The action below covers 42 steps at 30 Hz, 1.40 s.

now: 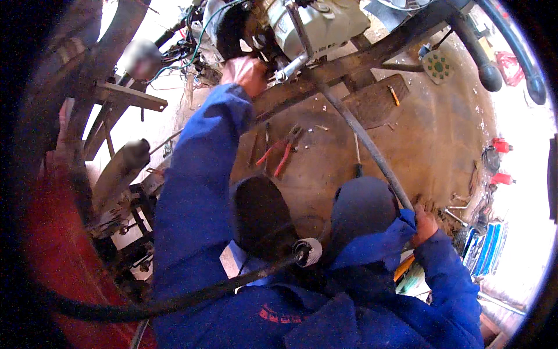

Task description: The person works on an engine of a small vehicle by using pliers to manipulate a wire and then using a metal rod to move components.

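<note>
My left hand (245, 74) reaches forward to the underside of a pale metal engine casing (318, 26), closed among the parts there. What its fingers hold is hidden. Down at the right, my right hand (425, 227) is closed round the near end of a long grey metal bar (367, 142). That bar slants away to the dark frame rail (343, 72) under the engine; I cannot make out how its far end joins. Just right of my left hand, a shiny metal lever (295, 67) hangs beside the casing.
Red-handled pliers (283, 152) and a screwdriver (357, 160) lie on the brown floor board (442, 139). An orange-handled tool (394, 95) rests farther off. At right are a blue tool case (489, 247) and a wrench (456, 217). A black cable (192, 299) crosses low in front.
</note>
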### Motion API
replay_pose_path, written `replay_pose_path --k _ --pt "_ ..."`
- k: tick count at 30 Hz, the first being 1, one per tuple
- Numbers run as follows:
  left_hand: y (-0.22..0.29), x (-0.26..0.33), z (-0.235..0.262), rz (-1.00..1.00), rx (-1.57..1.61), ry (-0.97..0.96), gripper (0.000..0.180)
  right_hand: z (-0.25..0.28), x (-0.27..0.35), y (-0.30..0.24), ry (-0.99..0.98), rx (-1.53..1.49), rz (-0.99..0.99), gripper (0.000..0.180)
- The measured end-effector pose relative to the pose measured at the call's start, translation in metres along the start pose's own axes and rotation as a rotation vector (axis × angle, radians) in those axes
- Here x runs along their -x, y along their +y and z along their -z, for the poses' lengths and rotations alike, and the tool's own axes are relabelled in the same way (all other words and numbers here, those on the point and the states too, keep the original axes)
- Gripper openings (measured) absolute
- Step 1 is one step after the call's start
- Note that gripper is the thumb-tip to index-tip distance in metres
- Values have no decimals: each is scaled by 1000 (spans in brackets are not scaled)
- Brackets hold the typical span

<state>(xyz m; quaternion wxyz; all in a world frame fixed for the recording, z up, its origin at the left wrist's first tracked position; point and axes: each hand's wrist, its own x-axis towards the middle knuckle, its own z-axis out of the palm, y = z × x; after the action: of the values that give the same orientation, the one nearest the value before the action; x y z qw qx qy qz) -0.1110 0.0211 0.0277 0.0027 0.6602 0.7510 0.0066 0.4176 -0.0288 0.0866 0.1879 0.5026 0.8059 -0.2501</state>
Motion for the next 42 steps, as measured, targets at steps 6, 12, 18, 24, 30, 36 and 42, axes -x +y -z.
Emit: replay_pose_path --k 6,12,18,24,30,36,42 --pt "-5 -1 -13 -122 46 175 16 12 1 -1 5 20 -72 48" --pt "0 -2 -10 -55 73 54 19 -11 0 30 93 35 -2 49" --pt "7 9 10 78 61 57 29 -18 0 33 115 -75 -19 65" --pt "30 25 -18 308 104 426 27 -6 5 16 159 92 12 54" --pt "38 22 -12 445 193 353 22 -10 -6 31 8 -65 -72 75" --pt "37 11 -29 443 164 473 27 -9 -3 25 79 -111 35 57" --pt "38 22 -17 455 545 650 28 -10 -3 21 143 17 14 52"
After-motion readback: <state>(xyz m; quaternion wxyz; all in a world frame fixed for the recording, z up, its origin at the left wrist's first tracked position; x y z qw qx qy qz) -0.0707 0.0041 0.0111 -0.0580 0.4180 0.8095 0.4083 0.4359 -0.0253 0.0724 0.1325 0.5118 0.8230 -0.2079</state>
